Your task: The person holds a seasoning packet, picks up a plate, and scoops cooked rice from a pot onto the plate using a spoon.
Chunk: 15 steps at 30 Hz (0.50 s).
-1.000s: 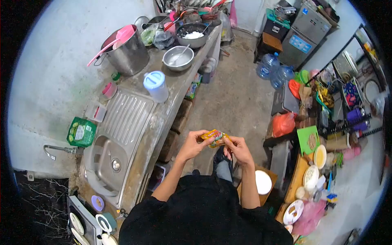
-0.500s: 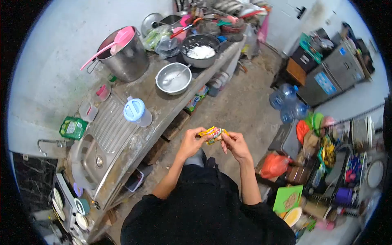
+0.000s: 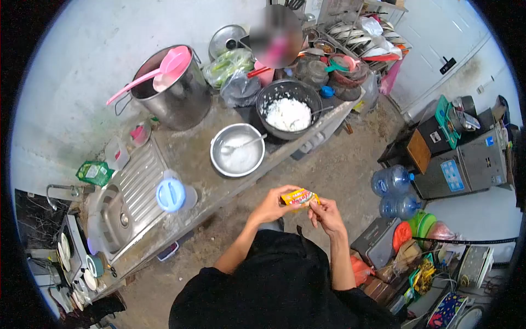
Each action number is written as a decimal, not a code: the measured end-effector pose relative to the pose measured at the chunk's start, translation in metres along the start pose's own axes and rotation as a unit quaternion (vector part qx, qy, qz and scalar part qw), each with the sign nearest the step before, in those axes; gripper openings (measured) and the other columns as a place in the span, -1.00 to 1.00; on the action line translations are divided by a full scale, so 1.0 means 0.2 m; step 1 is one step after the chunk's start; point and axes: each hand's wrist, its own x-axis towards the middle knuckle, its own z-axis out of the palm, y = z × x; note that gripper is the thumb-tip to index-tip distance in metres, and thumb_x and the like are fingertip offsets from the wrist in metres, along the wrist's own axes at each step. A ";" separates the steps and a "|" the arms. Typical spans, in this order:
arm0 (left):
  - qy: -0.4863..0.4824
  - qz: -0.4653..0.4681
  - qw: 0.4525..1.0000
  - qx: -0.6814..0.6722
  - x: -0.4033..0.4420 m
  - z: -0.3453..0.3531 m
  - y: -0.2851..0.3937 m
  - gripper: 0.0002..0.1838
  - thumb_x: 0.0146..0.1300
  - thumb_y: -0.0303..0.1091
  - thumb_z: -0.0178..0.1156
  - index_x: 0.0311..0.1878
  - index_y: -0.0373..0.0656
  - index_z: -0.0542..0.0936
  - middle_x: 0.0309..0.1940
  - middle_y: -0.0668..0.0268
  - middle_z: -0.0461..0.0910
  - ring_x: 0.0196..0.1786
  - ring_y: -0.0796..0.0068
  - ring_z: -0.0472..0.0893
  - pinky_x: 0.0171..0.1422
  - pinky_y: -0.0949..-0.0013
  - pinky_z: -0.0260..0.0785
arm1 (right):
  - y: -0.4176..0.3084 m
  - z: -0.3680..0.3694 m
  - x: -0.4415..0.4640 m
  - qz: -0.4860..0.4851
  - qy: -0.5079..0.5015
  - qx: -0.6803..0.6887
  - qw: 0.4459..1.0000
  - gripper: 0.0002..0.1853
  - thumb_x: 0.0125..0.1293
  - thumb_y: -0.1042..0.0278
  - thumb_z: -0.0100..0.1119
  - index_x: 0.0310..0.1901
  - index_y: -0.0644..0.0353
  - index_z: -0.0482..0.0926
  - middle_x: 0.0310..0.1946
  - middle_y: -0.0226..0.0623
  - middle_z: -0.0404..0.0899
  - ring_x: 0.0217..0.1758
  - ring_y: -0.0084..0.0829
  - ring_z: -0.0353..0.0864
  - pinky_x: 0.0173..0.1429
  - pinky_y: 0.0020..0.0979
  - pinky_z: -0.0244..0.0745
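Left hand (image 3: 268, 208) and right hand (image 3: 330, 217) pinch one yellow packet (image 3: 299, 198) by its ends, near the edge of the counter (image 3: 192, 147), with wide floor (image 3: 339, 164) beyond

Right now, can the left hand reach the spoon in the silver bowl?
Probably yes, if the left hand releases the yellow packet; the silver bowl is uncovered and nothing blocks the spoon.

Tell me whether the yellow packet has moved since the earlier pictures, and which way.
Yes. Held by the left hand and right hand, the yellow packet has moved away from the sink and closer to the metal bowl.
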 end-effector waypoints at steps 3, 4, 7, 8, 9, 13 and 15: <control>0.031 -0.008 0.999 0.041 0.14 -0.01 0.02 -0.64 0.16 -0.47 0.28 0.04 -0.28 0.52 -0.13 0.28 0.64 -0.13 0.56 0.59 0.01 0.44 0.46 | -0.09 -0.10 0.14 0.009 -0.044 -0.017 0.999 -0.72 0.36 0.21 0.12 -0.14 0.31 0.56 -0.57 -0.36 0.55 -0.69 -0.62 0.43 -0.63 -0.58 0.33; 0.049 -0.003 0.997 0.064 0.18 -0.02 0.01 -0.65 0.14 -0.49 0.29 0.01 -0.28 0.52 -0.15 0.24 0.64 -0.12 0.55 0.60 -0.03 0.42 0.48 | -0.13 -0.12 0.17 0.016 -0.046 -0.019 0.999 -0.72 0.36 0.21 0.12 -0.14 0.31 0.56 -0.57 -0.36 0.55 -0.69 -0.62 0.43 -0.63 -0.58 0.33; 0.123 -0.015 0.986 0.109 0.23 -0.06 0.07 -0.64 0.12 -0.55 0.28 0.01 -0.33 0.50 -0.13 0.25 0.63 -0.06 0.57 0.56 0.03 0.46 0.44 | -0.26 -0.15 0.29 0.016 -0.106 -0.028 0.994 -0.67 0.35 0.20 0.14 -0.05 0.33 0.52 -0.47 -0.34 0.57 -0.61 -0.60 0.48 -0.54 -0.57 0.40; 0.161 -0.036 0.984 0.062 0.24 -0.05 0.10 -0.65 0.12 -0.55 0.28 -0.01 -0.33 0.49 -0.14 0.21 0.63 -0.06 0.54 0.57 0.03 0.43 0.45 | -0.31 -0.18 0.33 -0.009 -0.105 -0.055 0.993 -0.66 0.36 0.20 0.11 -0.01 0.32 0.48 -0.41 -0.34 0.55 -0.57 -0.59 0.50 -0.50 -0.56 0.43; 0.172 -0.039 0.983 0.058 0.25 -0.06 0.09 -0.65 0.12 -0.55 0.28 -0.01 -0.33 0.49 -0.14 0.21 0.63 -0.06 0.54 0.57 0.03 0.43 0.45 | -0.36 -0.23 0.38 -0.034 -0.105 -0.083 0.990 -0.64 0.38 0.19 0.07 0.04 0.31 0.45 -0.36 -0.35 0.53 -0.53 -0.58 0.53 -0.47 -0.55 0.46; 0.240 -0.024 0.968 0.066 0.29 -0.10 0.02 -0.64 0.11 -0.52 0.30 -0.01 -0.29 0.48 -0.19 0.13 0.63 -0.14 0.49 0.61 -0.03 0.39 0.46 | -0.56 -0.45 0.72 -0.099 0.082 -0.244 0.961 -0.62 0.37 0.15 0.09 0.07 0.25 0.43 -0.31 -0.33 0.51 -0.50 -0.52 0.55 -0.46 -0.53 0.46; 0.241 -0.032 0.969 0.042 0.32 -0.09 0.03 -0.72 0.12 -0.48 0.31 -0.10 -0.33 0.54 -0.23 0.21 0.64 -0.18 0.55 0.58 -0.04 0.43 0.45 | -0.65 -0.54 0.89 -0.123 0.097 -0.279 0.947 -0.62 0.36 0.15 0.11 0.05 0.25 0.43 -0.32 -0.32 0.52 -0.50 -0.52 0.55 -0.46 -0.52 0.46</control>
